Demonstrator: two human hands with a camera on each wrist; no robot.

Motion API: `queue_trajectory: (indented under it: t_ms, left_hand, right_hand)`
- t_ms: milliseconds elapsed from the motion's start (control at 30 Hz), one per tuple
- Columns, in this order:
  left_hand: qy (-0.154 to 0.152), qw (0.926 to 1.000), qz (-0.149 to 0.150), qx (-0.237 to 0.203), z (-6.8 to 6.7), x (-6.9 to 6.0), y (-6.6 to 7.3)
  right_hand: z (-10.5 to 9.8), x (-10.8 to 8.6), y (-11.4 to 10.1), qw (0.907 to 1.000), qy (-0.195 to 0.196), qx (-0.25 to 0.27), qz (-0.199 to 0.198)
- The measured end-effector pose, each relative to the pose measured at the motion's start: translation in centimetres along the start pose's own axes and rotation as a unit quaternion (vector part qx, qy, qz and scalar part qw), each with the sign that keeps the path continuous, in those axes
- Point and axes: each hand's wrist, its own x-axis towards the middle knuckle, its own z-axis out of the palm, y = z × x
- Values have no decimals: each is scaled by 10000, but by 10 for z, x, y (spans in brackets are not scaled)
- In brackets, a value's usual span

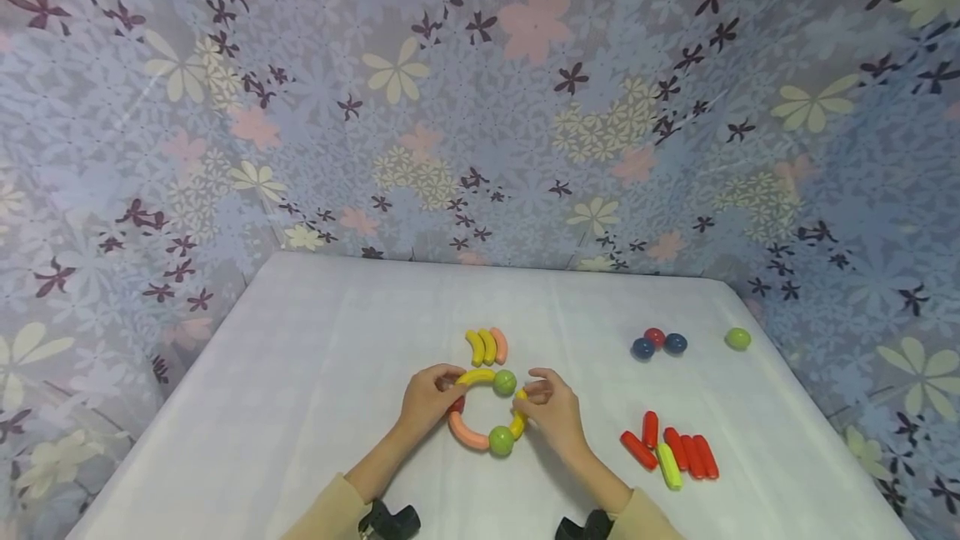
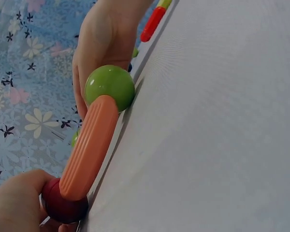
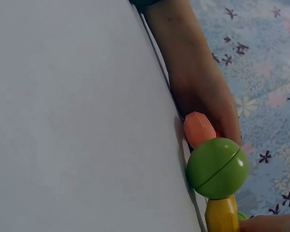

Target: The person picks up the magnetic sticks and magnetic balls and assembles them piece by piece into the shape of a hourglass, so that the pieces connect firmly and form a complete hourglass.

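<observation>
Curved rods and balls form a ring on the table. On its left side my left hand [image 1: 427, 400] pinches a red ball [image 2: 63, 203] between thumb and fingers. An orange curved rod [image 2: 89, 150] runs from that ball to a green ball [image 1: 501, 440] at the near side. From there a yellow curved rod [image 1: 519, 419] rises on the right, and my right hand [image 1: 558, 413] pinches it near its upper end. A second yellow curved rod [image 1: 476, 376] and another green ball [image 1: 505, 382] make the far side. Whether this ball touches the right-hand rod, I cannot tell.
Behind the ring lie two yellow curved rods [image 1: 477, 347] and an orange one [image 1: 499, 345]. To the right are several red straight rods [image 1: 639, 450] and a yellow-green one [image 1: 669, 467]. Farther back sit two blue balls [image 1: 676, 343], a red ball [image 1: 655, 337] and a green ball [image 1: 738, 338].
</observation>
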Motion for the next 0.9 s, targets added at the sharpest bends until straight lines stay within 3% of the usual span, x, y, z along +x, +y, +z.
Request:
queue_trajectory:
  t_ms: [333, 567, 733, 900]
  left_hand:
    - [-403, 9984, 221, -334, 0, 2, -1]
    - [-326, 9990, 191, -258, 0, 2, -2]
    - [-302, 9993, 98, -207, 0, 2, -2]
    - [-303, 9993, 86, -211, 0, 2, -2]
  right_hand:
    - [2, 2, -2, 9997, 31, -250, 2]
    - [-2, 5, 1, 9993, -29, -329, -184]
    - [-22, 2, 1, 9975, 76, -593, -371]
    - [-59, -9, 8, 9899, 629, -1108, -622]
